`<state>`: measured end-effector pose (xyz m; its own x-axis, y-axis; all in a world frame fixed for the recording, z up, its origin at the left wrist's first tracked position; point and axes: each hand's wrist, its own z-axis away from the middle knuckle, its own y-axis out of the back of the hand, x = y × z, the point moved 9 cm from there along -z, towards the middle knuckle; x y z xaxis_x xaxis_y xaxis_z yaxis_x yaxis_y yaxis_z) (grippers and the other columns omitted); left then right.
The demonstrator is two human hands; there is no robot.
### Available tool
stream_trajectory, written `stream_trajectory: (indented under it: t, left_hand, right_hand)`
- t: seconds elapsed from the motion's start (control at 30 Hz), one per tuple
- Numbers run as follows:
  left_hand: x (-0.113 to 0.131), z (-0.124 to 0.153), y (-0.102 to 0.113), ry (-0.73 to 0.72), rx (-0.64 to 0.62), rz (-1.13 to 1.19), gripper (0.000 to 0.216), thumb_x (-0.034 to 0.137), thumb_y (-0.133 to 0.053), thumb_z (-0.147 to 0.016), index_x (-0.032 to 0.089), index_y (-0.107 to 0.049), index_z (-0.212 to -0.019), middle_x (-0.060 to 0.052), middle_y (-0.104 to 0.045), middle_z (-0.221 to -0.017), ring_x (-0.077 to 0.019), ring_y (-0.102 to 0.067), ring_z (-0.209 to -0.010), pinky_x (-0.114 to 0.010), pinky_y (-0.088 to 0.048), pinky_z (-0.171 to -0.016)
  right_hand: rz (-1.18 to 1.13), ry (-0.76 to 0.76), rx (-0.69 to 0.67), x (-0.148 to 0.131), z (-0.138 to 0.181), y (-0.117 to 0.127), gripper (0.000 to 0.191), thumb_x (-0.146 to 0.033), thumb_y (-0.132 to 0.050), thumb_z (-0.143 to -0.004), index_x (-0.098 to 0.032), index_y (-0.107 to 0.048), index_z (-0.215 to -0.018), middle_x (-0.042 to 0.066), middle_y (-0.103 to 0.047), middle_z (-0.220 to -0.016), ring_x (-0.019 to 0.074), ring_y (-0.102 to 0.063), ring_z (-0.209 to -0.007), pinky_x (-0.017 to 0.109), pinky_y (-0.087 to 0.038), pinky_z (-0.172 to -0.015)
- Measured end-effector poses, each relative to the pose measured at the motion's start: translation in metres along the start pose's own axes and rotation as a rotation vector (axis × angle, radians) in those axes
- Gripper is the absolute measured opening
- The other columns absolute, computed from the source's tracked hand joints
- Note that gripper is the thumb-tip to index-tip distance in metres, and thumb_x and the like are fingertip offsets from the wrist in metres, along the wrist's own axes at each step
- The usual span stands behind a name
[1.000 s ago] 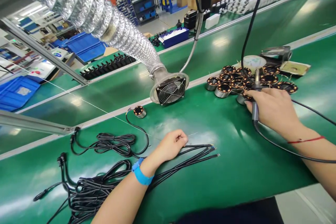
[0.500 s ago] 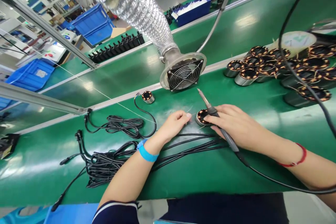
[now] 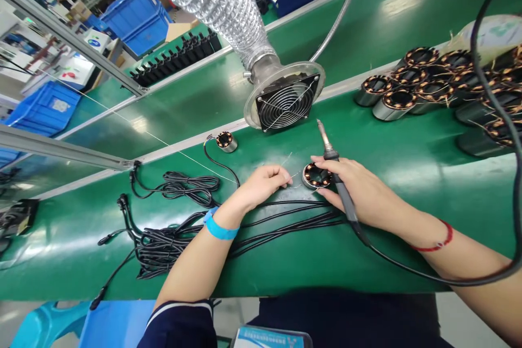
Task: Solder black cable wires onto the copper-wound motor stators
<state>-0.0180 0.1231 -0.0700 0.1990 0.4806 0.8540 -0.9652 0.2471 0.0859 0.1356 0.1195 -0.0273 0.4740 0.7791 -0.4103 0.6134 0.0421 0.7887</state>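
My left hand [image 3: 263, 186] is closed in a pinch on a thin solder wire [image 3: 294, 175], whose end points toward a motor stator [image 3: 306, 180]. The stator stands on the green bench, a metal ring with copper windings inside. My right hand [image 3: 367, 193] wraps around a soldering iron [image 3: 346, 198], its tip pointing up and away from the stator. The thumb and fingers of that same hand also steady the stator's right side. Black cables [image 3: 285, 223] run under both forearms, near the stator.
A fume fan [image 3: 289, 102] on a foil duct hangs just beyond my hands. Several stators [image 3: 395, 104] stand at the right, and one wired stator [image 3: 227, 142] is at the left. Coiled cables [image 3: 163, 250] lie left. The iron's cord [image 3: 408, 271] crosses my right forearm.
My right hand has shifted its fingers to the stator's sides, exposing more of its windings. The soldering iron has turned more upright. My left hand stays pinched beside it. The view has moved slightly.
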Motion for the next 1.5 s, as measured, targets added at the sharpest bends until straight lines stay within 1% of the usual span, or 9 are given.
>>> stream_trajectory:
  t: [0.13, 0.27, 0.4, 0.6, 0.9, 1.03, 1.17, 1.4, 1.5]
  left_hand:
    - [0.000, -0.001, -0.003, 0.001, 0.011, 0.092, 0.014, 0.027, -0.063, -0.068, 0.013, -0.062, -0.066, 0.003, -0.056, -0.060, -0.0041, -0.033, -0.049, -0.023, -0.019, -0.050]
    - [0.007, -0.004, -0.011, -0.101, 0.016, 0.257, 0.022, 0.033, -0.070, -0.064, 0.014, -0.060, -0.066, 0.004, -0.054, -0.059, -0.0030, -0.031, -0.047, -0.022, -0.018, -0.049]
    - [0.011, -0.003, -0.011, -0.132, 0.016, 0.225, 0.031, 0.042, -0.073, -0.068, 0.014, -0.062, -0.077, 0.004, -0.055, -0.064, -0.0031, -0.031, -0.048, -0.022, -0.019, -0.049]
    - [0.012, 0.004, -0.012, -0.088, -0.098, 0.011, 0.029, 0.040, -0.071, -0.074, 0.014, -0.060, -0.071, 0.002, -0.057, -0.065, -0.0047, -0.036, -0.054, -0.023, -0.026, -0.054]
    - [0.003, -0.006, -0.026, -0.098, -0.086, 0.226, 0.040, 0.051, -0.074, -0.069, 0.013, -0.064, -0.079, 0.003, -0.052, -0.065, -0.0037, -0.027, -0.049, -0.024, -0.016, -0.050]
    - [0.004, -0.001, -0.020, -0.144, -0.058, -0.001, 0.028, 0.039, -0.071, -0.075, 0.014, -0.062, -0.086, 0.003, -0.054, -0.070, -0.0063, -0.038, -0.057, -0.023, -0.028, -0.056]
    - [0.003, 0.002, -0.023, -0.165, -0.107, -0.255, 0.017, 0.031, -0.064, -0.079, 0.015, -0.063, -0.075, 0.002, -0.057, -0.068, -0.0101, -0.046, -0.065, -0.025, -0.036, -0.065]
    - [0.008, 0.001, -0.036, -0.166, -0.238, -0.028, 0.025, 0.039, -0.069, -0.074, 0.014, -0.071, -0.072, -0.002, -0.063, -0.070, -0.0126, -0.053, -0.068, -0.027, -0.042, -0.068]
    - [0.009, 0.004, -0.040, -0.187, -0.231, -0.110, 0.023, 0.037, -0.062, -0.082, 0.015, -0.070, -0.079, -0.002, -0.062, -0.073, -0.0123, -0.051, -0.068, -0.026, -0.041, -0.067]
  right_hand:
    - [-0.016, -0.033, -0.032, 0.006, 0.001, -0.003, 0.036, -0.029, -0.056, -0.092, -0.015, -0.051, -0.125, 0.014, -0.067, -0.118, 0.0267, -0.066, -0.099, 0.043, -0.054, -0.083]
    - [0.038, -0.004, -0.057, -0.002, -0.001, -0.003, 0.033, -0.032, -0.055, -0.092, -0.016, -0.055, -0.120, 0.013, -0.069, -0.105, 0.0256, -0.064, -0.086, 0.039, -0.053, -0.074]
    - [0.103, 0.013, -0.037, -0.008, -0.004, 0.001, 0.029, -0.033, -0.052, -0.093, -0.016, -0.056, -0.116, 0.010, -0.068, -0.092, 0.0242, -0.061, -0.078, 0.036, -0.050, -0.070]
    - [0.102, -0.040, 0.029, 0.003, -0.004, 0.010, 0.031, -0.036, -0.049, -0.094, -0.013, -0.056, -0.114, 0.012, -0.070, -0.098, 0.0251, -0.063, -0.082, 0.036, -0.050, -0.072]
    - [0.128, -0.025, 0.029, -0.004, -0.005, 0.005, 0.031, -0.035, -0.052, -0.093, -0.013, -0.057, -0.114, 0.012, -0.069, -0.094, 0.0248, -0.061, -0.078, 0.035, -0.047, -0.070]
    - [0.131, -0.078, 0.081, 0.005, -0.002, 0.010, 0.036, -0.037, -0.055, -0.092, -0.011, -0.057, -0.116, 0.012, -0.068, -0.095, 0.0253, -0.062, -0.081, 0.036, -0.047, -0.072]
    - [0.133, -0.103, 0.093, 0.010, 0.000, 0.013, 0.038, -0.036, -0.056, -0.091, -0.010, -0.057, -0.118, 0.012, -0.068, -0.096, 0.0257, -0.064, -0.083, 0.036, -0.048, -0.073]
    - [0.062, -0.191, 0.003, 0.015, 0.001, 0.001, 0.039, -0.036, -0.055, -0.089, -0.017, -0.055, -0.124, 0.011, -0.068, -0.103, 0.0279, -0.065, -0.092, 0.040, -0.051, -0.078]
    - [0.036, -0.168, -0.007, 0.019, 0.001, 0.001, 0.040, -0.032, -0.054, -0.090, -0.017, -0.054, -0.126, 0.012, -0.068, -0.108, 0.0284, -0.065, -0.097, 0.042, -0.052, -0.081]
